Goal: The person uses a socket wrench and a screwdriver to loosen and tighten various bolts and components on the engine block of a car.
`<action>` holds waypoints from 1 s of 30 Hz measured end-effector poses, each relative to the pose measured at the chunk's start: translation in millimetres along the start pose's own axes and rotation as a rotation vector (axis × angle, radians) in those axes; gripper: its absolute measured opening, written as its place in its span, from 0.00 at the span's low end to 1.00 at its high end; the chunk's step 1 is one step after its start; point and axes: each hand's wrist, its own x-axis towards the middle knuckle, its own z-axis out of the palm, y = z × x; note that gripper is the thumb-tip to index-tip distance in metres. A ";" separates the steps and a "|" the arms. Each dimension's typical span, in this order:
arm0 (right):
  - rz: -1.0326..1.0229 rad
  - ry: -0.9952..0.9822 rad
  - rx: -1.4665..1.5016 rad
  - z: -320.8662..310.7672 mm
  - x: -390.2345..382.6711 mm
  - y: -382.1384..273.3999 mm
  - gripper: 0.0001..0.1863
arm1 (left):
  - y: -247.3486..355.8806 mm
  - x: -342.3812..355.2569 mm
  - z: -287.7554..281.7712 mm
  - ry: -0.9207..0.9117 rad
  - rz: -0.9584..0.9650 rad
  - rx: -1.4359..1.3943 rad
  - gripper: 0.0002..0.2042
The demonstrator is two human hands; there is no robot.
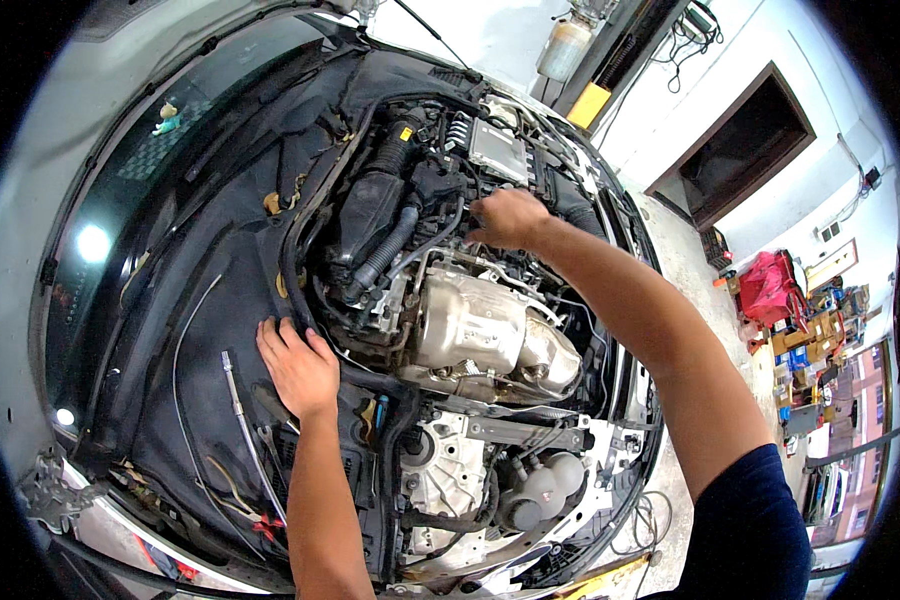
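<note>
Both best kept steady: left hand [298, 370] spread on black cowl cover [235, 312]; right hand [510, 218] curled over engine [460, 315], grip cannot be told.

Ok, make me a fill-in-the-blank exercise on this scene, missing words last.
1. The person's ____ hand reaches into the engine.
2. A long metal tool lies on the picture's ____ side of the other hand, which is spread over the dark cover.
3. A navy ____ covers part of the reaching arm.

Missing words: right; left; sleeve.
</note>
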 end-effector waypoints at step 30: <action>0.301 0.083 0.076 9.5 -5.6 42.0 0.26 | 8.6 -3.7 6.0 0.032 -0.001 -0.054 0.17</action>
